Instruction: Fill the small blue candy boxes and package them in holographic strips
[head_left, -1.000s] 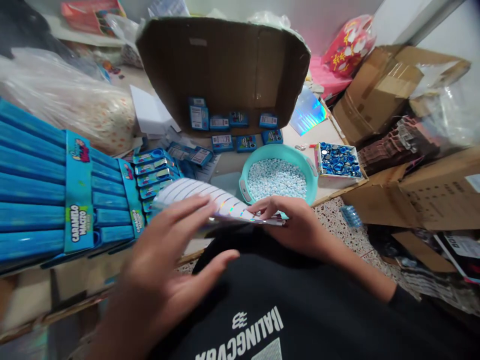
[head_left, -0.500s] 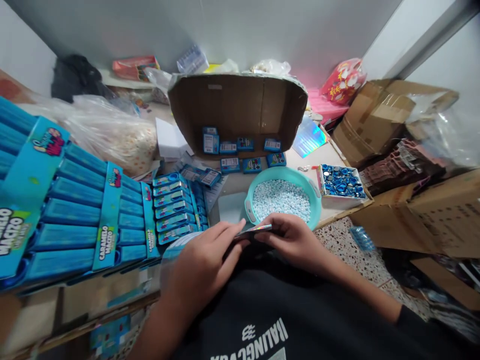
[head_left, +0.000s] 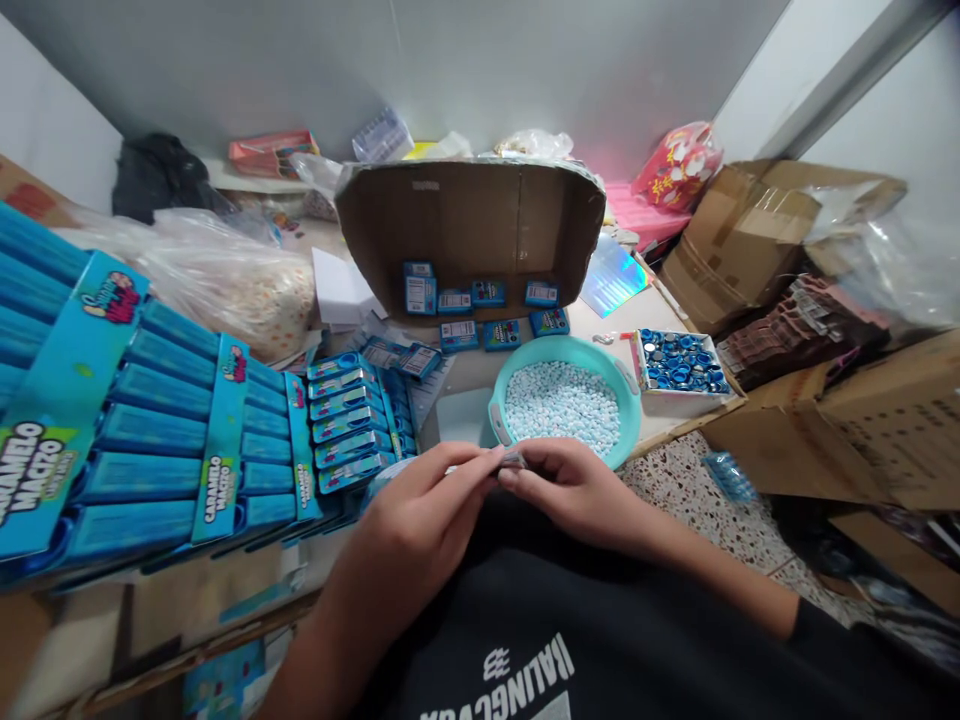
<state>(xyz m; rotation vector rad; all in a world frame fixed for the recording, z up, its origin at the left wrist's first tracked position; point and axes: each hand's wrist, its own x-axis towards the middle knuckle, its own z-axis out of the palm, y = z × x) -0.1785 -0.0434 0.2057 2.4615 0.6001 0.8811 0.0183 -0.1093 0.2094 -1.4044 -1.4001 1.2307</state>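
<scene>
From the head camera we see our left hand (head_left: 420,520) and right hand (head_left: 574,490) brought together just above our lap, fingertips meeting and pinched on a small shiny sheet (head_left: 512,459), of which only a sliver shows between the fingers; it sits at the near edge of the desk (head_left: 652,310), just in front of the teal bowl (head_left: 630,395). That bowl is filled with small pale blue-white candies (head_left: 562,400). To its right stands a white tray of blue caps (head_left: 681,362), and behind it an open cardboard box (head_left: 465,230) lies on its side with small blue packets (head_left: 487,295) lined up inside and in front of it. On our left, long blue display packs (head_left: 150,440) lean in a fanned row, touching one another.
</scene>
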